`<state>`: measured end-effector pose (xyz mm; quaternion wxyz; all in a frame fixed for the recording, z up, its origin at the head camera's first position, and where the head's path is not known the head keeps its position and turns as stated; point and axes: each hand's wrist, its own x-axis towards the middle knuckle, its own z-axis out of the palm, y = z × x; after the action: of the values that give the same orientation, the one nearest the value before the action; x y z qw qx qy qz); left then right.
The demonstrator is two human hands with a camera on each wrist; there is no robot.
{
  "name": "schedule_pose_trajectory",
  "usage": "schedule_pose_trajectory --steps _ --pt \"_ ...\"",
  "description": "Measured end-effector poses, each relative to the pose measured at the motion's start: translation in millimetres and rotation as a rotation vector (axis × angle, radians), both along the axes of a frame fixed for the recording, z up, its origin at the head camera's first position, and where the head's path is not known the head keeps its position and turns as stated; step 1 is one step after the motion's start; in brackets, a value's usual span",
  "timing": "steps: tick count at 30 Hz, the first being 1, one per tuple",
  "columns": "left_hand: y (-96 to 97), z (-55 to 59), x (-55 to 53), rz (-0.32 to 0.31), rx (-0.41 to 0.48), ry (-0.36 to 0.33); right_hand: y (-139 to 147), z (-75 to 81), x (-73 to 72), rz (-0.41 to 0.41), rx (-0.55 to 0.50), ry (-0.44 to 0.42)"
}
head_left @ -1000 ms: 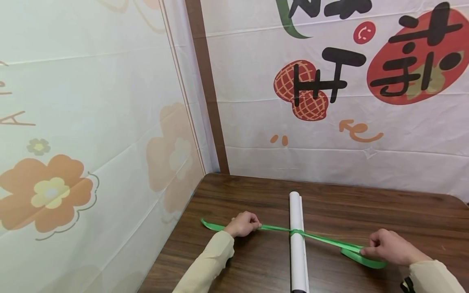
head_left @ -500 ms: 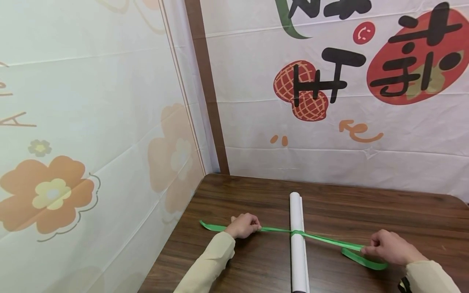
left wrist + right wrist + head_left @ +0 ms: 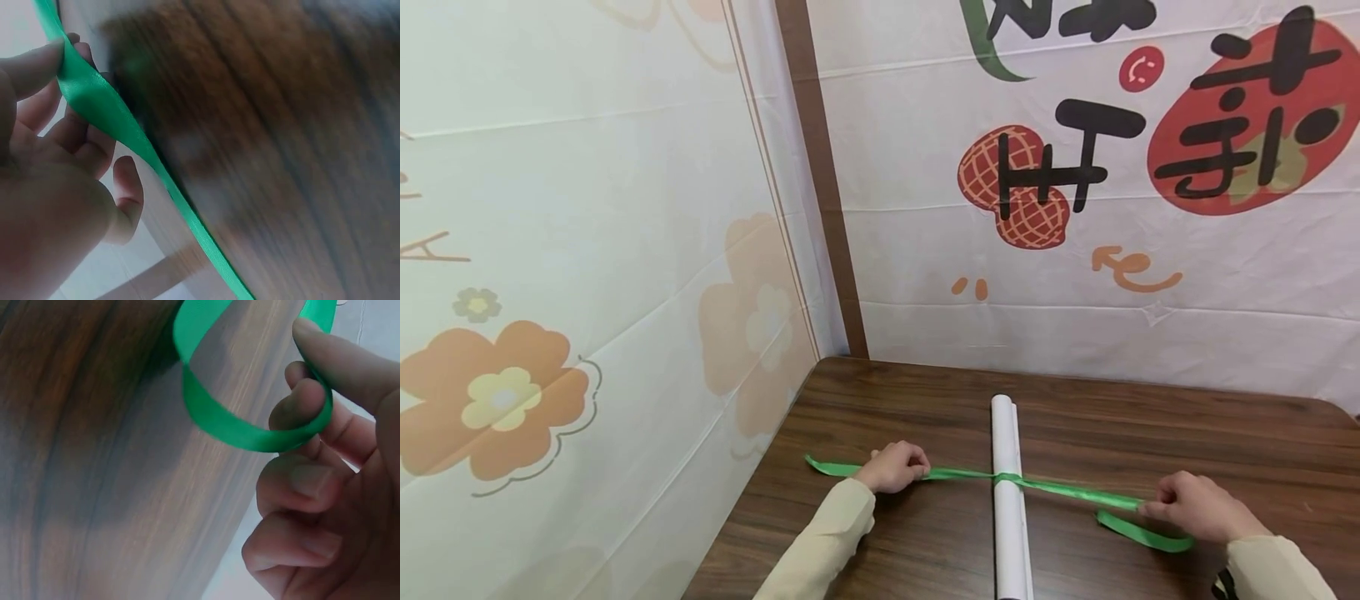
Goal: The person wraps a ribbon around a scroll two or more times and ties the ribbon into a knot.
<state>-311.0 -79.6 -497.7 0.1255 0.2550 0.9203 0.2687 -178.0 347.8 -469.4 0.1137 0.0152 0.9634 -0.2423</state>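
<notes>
1. We see a white paper roll (image 3: 1011, 533) lying lengthwise on the bench (image 3: 1090, 425), between the two hands, with a green ribbon (image 3: 1078, 493) passing round its middle.
2. Our left hand (image 3: 892, 467) pinches the ribbon on the roll's left side, its fingers bent; the tail runs on past the hand along the bench.
3. Our right hand (image 3: 1202, 506) pinches the other length between thumb and forefinger, the remaining fingers curled; past that grip, the ribbon loops back and its tail lies on the bench.
4. We judge the wrapping done: the ribbon is gathered into a narrow band at the roll and looks fairly straight out to each hand.
5. We cannot tell whether that crossing is knotted. No bow shows and both tails are loose, so we judge the fastening unfinished.
</notes>
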Motion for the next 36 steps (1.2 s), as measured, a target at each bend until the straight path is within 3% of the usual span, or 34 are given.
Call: schedule_pose_trajectory --steps 5,15,22,28,36 --pt "-6.0 -0.7 -3.1 -0.013 0.022 0.002 6 -2.9 -1.7 0.021 0.004 -0.018" --pt "-4.7 3.4 -6.0 0.038 0.059 0.055 4 -0.4 -8.8 0.013 0.097 0.018" --pt "23.4 6.2 -0.2 -0.024 0.067 0.079 -36 -2.6 -16.7 0.053 0.049 0.111" --pt "56.7 7.6 6.2 -0.077 0.003 0.128 -75 -11.9 -23.3 0.177 -0.032 0.226" --pt "81.8 4.4 9.7 -0.145 -0.045 0.149 -101 -22.4 -31.9 0.309 -0.116 0.241"
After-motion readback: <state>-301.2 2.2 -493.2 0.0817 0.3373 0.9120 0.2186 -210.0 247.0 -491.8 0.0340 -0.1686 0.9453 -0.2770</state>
